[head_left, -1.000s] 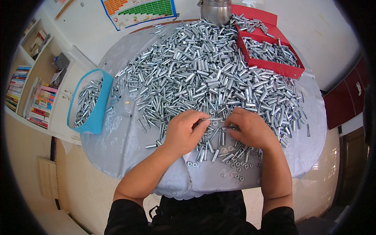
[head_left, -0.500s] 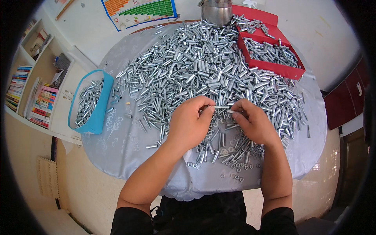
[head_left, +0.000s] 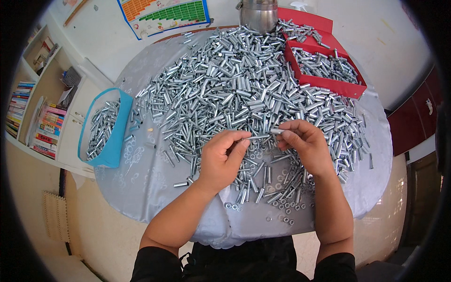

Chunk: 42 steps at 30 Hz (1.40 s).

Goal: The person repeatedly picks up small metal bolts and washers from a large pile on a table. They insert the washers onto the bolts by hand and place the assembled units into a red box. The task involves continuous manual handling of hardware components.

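My left hand is closed in a pinch on a thin metal bolt, which points right. Facing it, my right hand pinches a short shiny metal sleeve between thumb and fingers. The bolt's tip is at the sleeve's left end; whether it has entered the sleeve, I cannot tell. Beyond and around both hands spreads a big heap of metal sleeves and bolts. Below my hands lie loose bolts, several nuts and washers.
A blue box of metal parts stands at the left. At the back right are a red box full of bolts and its lid, with parts on it. A steel pot stands behind the heap. A grey cloth covers the round table.
The sleeve in my right hand has come up to the bolt's tip, roughly in line with it. Both hands sit slightly lower in view, and my left hand slightly further left.
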Each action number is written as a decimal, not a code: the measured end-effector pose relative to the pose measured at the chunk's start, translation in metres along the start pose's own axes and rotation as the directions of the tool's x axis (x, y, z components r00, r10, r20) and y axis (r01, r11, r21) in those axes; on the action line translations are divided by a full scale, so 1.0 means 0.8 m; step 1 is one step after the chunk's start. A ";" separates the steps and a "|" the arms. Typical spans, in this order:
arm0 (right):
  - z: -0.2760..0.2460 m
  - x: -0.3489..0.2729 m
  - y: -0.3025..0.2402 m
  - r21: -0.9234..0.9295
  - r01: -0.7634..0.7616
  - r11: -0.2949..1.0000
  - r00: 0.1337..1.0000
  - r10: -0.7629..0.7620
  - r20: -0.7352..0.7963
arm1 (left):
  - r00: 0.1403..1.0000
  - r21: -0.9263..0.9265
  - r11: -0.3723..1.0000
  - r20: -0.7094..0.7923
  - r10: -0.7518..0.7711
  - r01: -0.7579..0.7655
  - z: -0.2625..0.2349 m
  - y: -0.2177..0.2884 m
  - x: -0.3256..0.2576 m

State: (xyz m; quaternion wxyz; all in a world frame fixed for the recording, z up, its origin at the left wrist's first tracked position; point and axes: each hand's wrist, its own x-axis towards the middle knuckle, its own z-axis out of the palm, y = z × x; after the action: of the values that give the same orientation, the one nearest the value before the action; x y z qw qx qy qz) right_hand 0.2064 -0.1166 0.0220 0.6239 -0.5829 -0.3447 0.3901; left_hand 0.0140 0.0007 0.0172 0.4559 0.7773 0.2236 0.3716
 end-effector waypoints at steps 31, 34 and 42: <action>0.012 -0.009 -0.005 -0.024 -0.018 1.000 0.995 0.020 0.097 | 0.957 -0.255 0.930 0.186 -0.221 0.265 0.010 -0.015 -0.012; 0.010 -0.008 -0.001 -0.063 0.008 0.998 0.995 -0.001 0.099 | 0.971 -0.285 0.939 0.191 -0.143 0.194 0.012 -0.017 -0.012; 0.016 -0.014 -0.009 -0.310 0.077 0.948 0.991 -0.040 0.125 | 0.950 -0.366 0.883 0.215 -0.227 0.294 0.009 -0.014 -0.009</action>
State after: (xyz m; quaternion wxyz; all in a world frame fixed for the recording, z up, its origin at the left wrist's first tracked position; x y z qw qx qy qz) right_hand 0.1907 -0.1208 0.0303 0.5134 -0.6404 -0.4555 0.3449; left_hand 0.0147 -0.0029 0.0024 0.6653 0.6608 0.2083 0.2781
